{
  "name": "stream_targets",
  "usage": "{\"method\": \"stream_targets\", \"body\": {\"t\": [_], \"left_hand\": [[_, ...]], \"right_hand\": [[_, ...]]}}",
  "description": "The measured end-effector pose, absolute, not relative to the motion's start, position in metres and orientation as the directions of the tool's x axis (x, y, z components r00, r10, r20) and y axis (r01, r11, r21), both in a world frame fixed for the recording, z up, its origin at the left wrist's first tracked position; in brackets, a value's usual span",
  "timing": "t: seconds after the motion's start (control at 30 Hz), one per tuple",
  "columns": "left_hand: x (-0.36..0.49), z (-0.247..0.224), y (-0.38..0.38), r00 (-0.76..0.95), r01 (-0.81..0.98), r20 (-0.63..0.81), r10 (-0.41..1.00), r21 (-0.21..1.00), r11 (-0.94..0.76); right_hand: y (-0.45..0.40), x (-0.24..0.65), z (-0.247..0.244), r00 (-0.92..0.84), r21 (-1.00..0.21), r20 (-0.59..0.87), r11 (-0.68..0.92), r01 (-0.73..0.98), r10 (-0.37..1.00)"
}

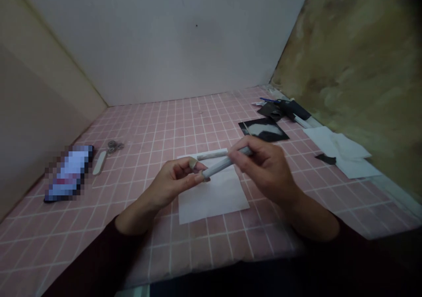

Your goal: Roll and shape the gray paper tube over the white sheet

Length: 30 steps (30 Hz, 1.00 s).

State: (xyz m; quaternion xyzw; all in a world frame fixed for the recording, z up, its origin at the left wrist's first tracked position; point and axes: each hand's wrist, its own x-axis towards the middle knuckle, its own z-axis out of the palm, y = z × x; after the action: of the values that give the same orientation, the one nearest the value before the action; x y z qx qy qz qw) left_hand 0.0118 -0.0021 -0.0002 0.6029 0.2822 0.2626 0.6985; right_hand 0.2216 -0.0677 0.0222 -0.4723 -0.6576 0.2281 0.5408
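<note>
A slim, pale grey rolled tube [217, 167], perhaps paper, slants up to the right between my two hands. My left hand [169, 180] has its thumb and fingers closed at the lower left end. Near the upper end, my right hand [268, 165] pinches the tube between thumb and fingers. Beneath them a white sheet of paper [214, 202] lies flat on the pink checked tablecloth [158, 134]. Along the sheet's far edge rests a second thin greyish stick [211, 155], partly hidden by my hands.
At left are a pixelated phone [70, 171], a white flat strip [99, 163] and small grey round pieces [114, 146]. A black sheet with a pale patch [263, 129], dark scraps [272, 110] and white papers [346, 152] lie at right. Walls [191, 55] enclose the table.
</note>
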Motion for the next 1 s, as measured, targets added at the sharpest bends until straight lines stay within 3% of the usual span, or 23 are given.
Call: {"method": "stream_targets", "body": {"t": [0.13,0.27,0.4,0.47,0.6,0.77,0.9,1.0], "left_hand": [[0.0117,-0.0004,-0.0026,0.733,-0.050,-0.078,0.675,0.985,0.168],[0.0118,-0.0018,-0.0030,0.708,-0.039,-0.081,0.701,0.987,0.153],[0.0148,-0.0056,-0.0033,0.712,-0.127,0.001,0.702,0.984,0.127],[0.0160,-0.0064,-0.0034,0.693,-0.141,0.029,0.720,0.985,0.096],[0.0162,-0.0063,-0.0042,0.635,-0.122,0.074,0.769,0.993,0.005],[0.0139,-0.0089,-0.0055,0.626,-0.003,0.174,0.760,0.975,-0.221],[0.0119,-0.0095,-0.0052,0.582,0.045,0.283,0.763,0.925,-0.377],[0.0119,-0.0090,-0.0052,0.583,0.088,0.310,0.751,0.895,-0.437]], "right_hand": [[-0.0685,0.2162,0.0193,-0.166,-0.801,0.457,0.486,0.350,0.874],[-0.0691,0.2178,0.0198,0.029,-0.809,0.489,0.441,0.390,0.872],[-0.0685,0.2161,0.0202,-0.097,-0.783,0.465,0.460,0.419,0.880],[-0.0677,0.2157,0.0199,-0.080,-0.785,0.451,0.437,0.438,0.889],[-0.0670,0.2153,0.0177,0.055,-0.800,0.449,0.374,0.468,0.892],[-0.0659,0.2158,0.0151,-0.040,-0.756,0.443,0.398,0.520,0.895],[-0.0639,0.2212,0.0170,0.157,-0.772,0.496,0.351,0.530,0.854],[-0.0631,0.2189,0.0137,0.035,-0.756,0.481,0.394,0.523,0.876]]}}
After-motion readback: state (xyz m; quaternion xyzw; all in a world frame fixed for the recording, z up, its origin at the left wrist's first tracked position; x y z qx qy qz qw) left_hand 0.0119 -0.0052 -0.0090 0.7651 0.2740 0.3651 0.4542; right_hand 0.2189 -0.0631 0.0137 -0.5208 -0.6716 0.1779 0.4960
